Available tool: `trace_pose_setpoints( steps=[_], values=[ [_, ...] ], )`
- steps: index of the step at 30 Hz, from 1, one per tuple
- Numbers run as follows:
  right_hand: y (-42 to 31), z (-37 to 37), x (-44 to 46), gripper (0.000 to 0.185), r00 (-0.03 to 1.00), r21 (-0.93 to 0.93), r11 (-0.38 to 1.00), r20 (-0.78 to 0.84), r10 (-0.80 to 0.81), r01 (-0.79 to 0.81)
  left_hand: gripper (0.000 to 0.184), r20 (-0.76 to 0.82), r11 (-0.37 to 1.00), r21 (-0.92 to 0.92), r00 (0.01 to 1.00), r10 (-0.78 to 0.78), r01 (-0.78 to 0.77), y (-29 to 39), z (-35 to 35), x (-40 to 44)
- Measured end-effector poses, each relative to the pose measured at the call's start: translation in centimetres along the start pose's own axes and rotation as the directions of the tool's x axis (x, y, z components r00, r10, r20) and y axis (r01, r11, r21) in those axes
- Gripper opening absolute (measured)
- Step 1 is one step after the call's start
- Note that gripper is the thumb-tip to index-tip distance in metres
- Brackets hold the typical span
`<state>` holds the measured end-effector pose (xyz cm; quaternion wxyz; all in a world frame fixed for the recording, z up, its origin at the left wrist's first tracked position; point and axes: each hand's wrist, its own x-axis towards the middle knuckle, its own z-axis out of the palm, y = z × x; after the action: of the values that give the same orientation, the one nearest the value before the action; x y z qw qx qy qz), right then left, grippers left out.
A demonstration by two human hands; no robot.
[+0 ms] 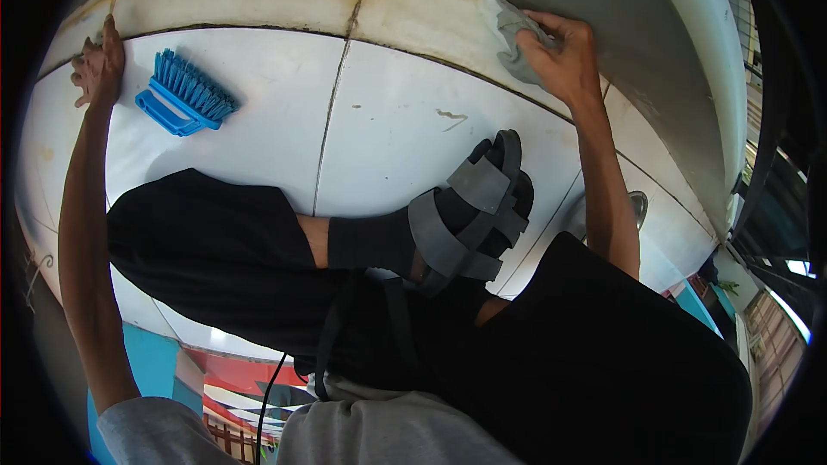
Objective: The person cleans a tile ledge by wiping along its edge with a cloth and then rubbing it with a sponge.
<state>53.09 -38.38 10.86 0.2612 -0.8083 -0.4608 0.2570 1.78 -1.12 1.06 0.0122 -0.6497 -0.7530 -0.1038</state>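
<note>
My right hand [567,56] grips a crumpled grey cloth [517,45] and presses it on the stained, yellowish tile strip [422,13] along the base of a grey wall. Far to the left, my left hand [99,65] rests with its fingers spread where that strip meets the white tiles, holding nothing. Close beside it, on the white tiled floor [250,77], lies a blue brush [185,95] with its bristles facing up and to the right.
My foot in a dark sandal [474,207] and my bent legs in black trousers [207,258] fill the middle. A round metal object [637,207] is partly hidden behind my right forearm. The curved grey wall [637,43] rises beyond the strip.
</note>
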Motion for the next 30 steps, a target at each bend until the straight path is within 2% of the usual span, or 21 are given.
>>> trace_pose_setpoints(
  steps=[2, 5, 7, 9, 12, 16, 19, 21, 22, 24, 26, 28, 30],
  values=[
    [-1.4, 1.5, 1.0, 0.042, 0.999, -0.041, 0.999, -0.024, 0.031, -0.032, 0.099, -0.001, 0.999, 0.036, 1.0, 0.013, -0.013, -0.5, 0.3, 0.0],
    [-0.4, -0.2, -0.8, 0.042, 0.999, -0.056, 0.998, -0.036, 0.029, -0.031, 0.097, -0.027, 1.0, 0.011, 1.0, 0.015, -0.015, 0.0, 0.5, 0.2],
    [2.3, -3.1, -2.5, 0.04, 0.989, -0.074, 0.986, -0.016, 0.149, -0.15, 0.098, -0.022, 0.999, 0.031, 1.0, -0.009, 0.009, -0.3, 0.5, 0.1],
    [4.6, -4.0, -3.4, 0.039, 0.991, -0.055, 0.99, -0.035, 0.131, -0.133, 0.098, -0.001, 0.999, 0.032, 1.0, 0.0, 0.0, -0.7, -0.2, -0.3],
    [0.6, -2.4, -2.0, 0.04, 0.993, -0.048, 0.992, -0.008, 0.12, -0.121, 0.097, 0.006, 1.0, -0.002, 1.0, 0.017, -0.017, -0.2, 0.2, -0.3],
    [-5.5, 3.2, 1.2, 0.041, 1.0, -0.1, 0.995, 0.011, 0.014, -0.013, 0.097, -0.019, 1.0, 0.029, 1.0, -0.011, 0.012, 0.0, 0.2, -0.1],
    [-5.6, 3.4, 1.1, 0.04, 1.0, -0.109, 0.994, -0.021, 0.021, -0.023, 0.095, -0.014, 0.999, 0.033, 1.0, -0.011, 0.011, 0.3, -0.1, -0.4],
    [-3.0, 1.5, -0.2, 0.039, 0.999, -0.123, 0.992, -0.046, -0.019, 0.014, 0.095, -0.016, 1.0, 0.024, 1.0, -0.016, 0.017, 0.8, -0.2, -0.4],
    [-2.3, 0.1, -1.2, 0.037, 0.991, -0.047, 0.99, 0.005, 0.131, -0.131, 0.096, -0.011, 1.0, 0.018, 1.0, -0.024, 0.024, 0.6, -0.2, -0.6],
    [-0.1, -0.8, -1.6, 0.037, 0.996, -0.092, 0.992, 0.002, 0.085, -0.085, 0.097, -0.017, 1.0, 0.015, 1.0, -0.014, 0.015, -0.2, 0.0, -0.3],
    [-0.7, -0.9, -1.8, 0.037, 0.991, -0.048, 0.99, -0.034, 0.132, -0.134, 0.097, -0.047, 0.999, 0.03, 0.999, 0.017, -0.016, -0.2, 0.5, -0.3],
    [-2.6, 1.6, -0.2, 0.04, 1.0, -0.044, 0.999, -0.015, 0.02, -0.021, 0.097, -0.044, 1.0, 0.014, 0.999, 0.017, -0.017, 0.0, 0.4, -0.4],
    [-5.2, 4.7, 1.5, 0.047, 0.998, -0.077, 0.997, -0.048, -0.03, 0.027, 0.098, -0.028, 1.0, 0.0, 1.0, 0.015, -0.015, 0.2, 0.1, -0.6]
  ],
)
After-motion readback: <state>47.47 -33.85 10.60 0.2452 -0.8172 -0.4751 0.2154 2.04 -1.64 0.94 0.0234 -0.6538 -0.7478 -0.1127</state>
